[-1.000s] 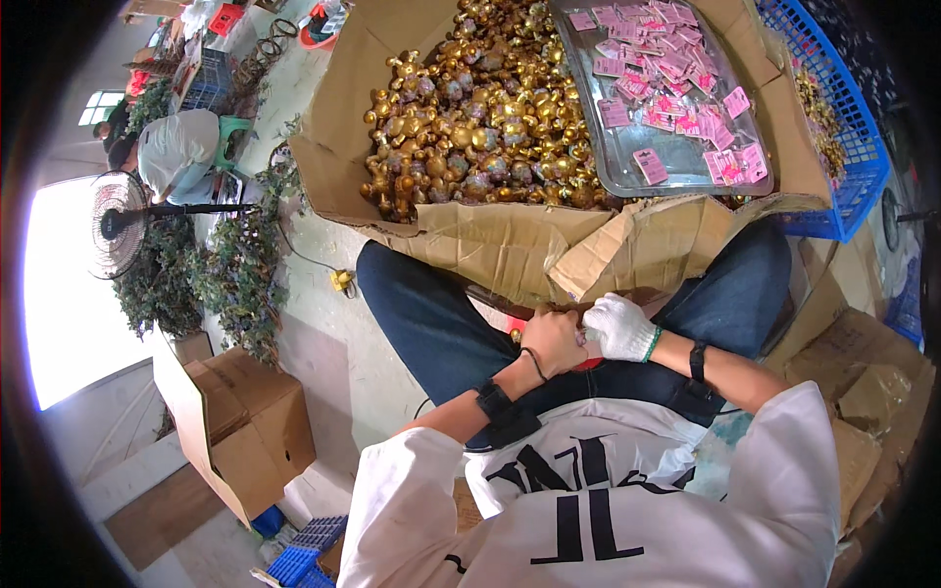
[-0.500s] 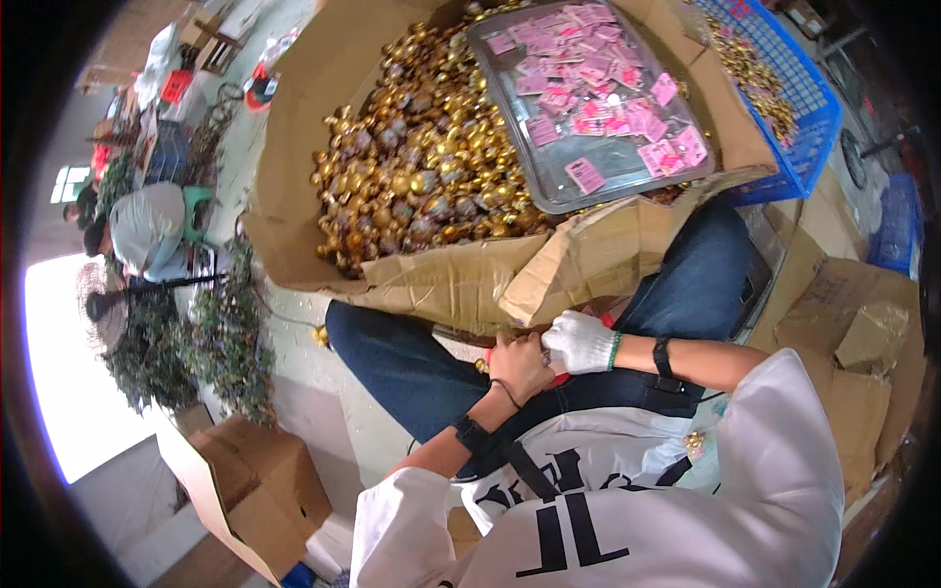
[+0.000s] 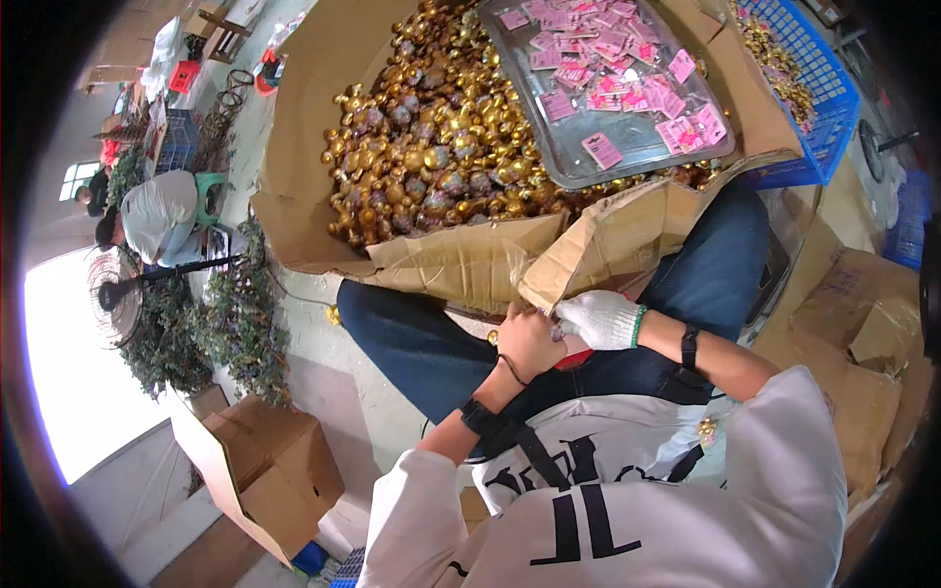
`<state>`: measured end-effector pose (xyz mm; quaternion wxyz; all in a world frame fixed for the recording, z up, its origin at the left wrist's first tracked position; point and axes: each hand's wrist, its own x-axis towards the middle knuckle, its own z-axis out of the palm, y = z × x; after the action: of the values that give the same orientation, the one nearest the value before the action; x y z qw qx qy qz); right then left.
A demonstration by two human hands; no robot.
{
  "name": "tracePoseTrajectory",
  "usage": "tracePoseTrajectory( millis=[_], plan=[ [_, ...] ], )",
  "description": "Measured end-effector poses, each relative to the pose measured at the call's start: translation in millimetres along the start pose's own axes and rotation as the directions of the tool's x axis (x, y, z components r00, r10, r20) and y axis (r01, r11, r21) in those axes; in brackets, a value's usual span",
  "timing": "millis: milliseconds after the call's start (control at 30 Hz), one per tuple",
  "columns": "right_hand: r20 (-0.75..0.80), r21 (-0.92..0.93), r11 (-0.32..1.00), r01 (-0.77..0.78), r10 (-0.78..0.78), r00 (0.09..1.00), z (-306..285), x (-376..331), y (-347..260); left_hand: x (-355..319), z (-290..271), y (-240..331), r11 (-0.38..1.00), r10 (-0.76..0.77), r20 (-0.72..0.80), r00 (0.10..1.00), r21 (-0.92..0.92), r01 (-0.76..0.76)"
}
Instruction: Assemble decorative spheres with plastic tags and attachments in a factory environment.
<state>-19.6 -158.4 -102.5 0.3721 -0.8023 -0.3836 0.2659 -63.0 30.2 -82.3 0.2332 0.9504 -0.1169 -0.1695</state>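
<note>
My left hand [image 3: 529,342] is bare and my right hand [image 3: 599,318] wears a white knit glove. Both meet in my lap, between my knees in blue jeans, fingers closed together around something small that is hidden between them. A bit of red shows just under the hands. Right in front of them stands a big open cardboard box [image 3: 441,260] heaped with small golden ornaments [image 3: 431,157]. A metal tray [image 3: 627,142] strewn with pink tags [image 3: 600,150] rests on the box's right side.
A blue plastic crate [image 3: 799,98] holding more golden pieces stands at the far right. Cardboard boxes lie at the lower left [image 3: 265,470] and right [image 3: 863,333]. Green garlands [image 3: 221,328], a standing fan [image 3: 113,294] and a seated person [image 3: 157,216] are to the left.
The view has swung, so the box and tray sit further right and nearer. My hands stay together in my lap, still working on the small hidden thing.
</note>
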Motion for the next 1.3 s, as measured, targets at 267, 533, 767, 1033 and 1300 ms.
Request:
tracePoseTrajectory(
  millis=[267, 533, 767, 1033, 1300],
  plan=[
    [0.092, -0.059, 0.995, -0.079, 0.084, 0.992, 0.8, -1.5, -3.1, 1.4, 1.7, 9.5, 0.993, -0.075, 0.147, 0.986, 0.097, 0.061],
    [0.115, -0.008, 0.982, -0.186, 0.186, 0.976, 11.3, -1.9, 2.2, 7.0, 10.2, 17.1, 0.981, -0.145, 0.156, 0.977, 0.154, 0.121],
    [0.167, 0.014, 0.984, -0.176, 0.171, 0.971, 12.3, 0.5, 0.9, 5.4, 23.5, 17.5, 0.948, -0.147, 0.199, 0.969, 0.307, 0.081],
    [0.176, 0.178, 0.982, -0.068, 0.036, 0.984, 32.3, 0.6, 25.1, 5.2, 27.7, 11.0, 0.943, -0.091, 0.233, 0.968, 0.332, 0.009],
    [0.312, -0.095, 0.979, -0.179, 0.2, 0.929, -40.5, 6.1, -21.1, 12.0, -10.8, 10.5, 0.996, 0.002, 0.246, 0.969, 0.086, -0.024]
  ],
)
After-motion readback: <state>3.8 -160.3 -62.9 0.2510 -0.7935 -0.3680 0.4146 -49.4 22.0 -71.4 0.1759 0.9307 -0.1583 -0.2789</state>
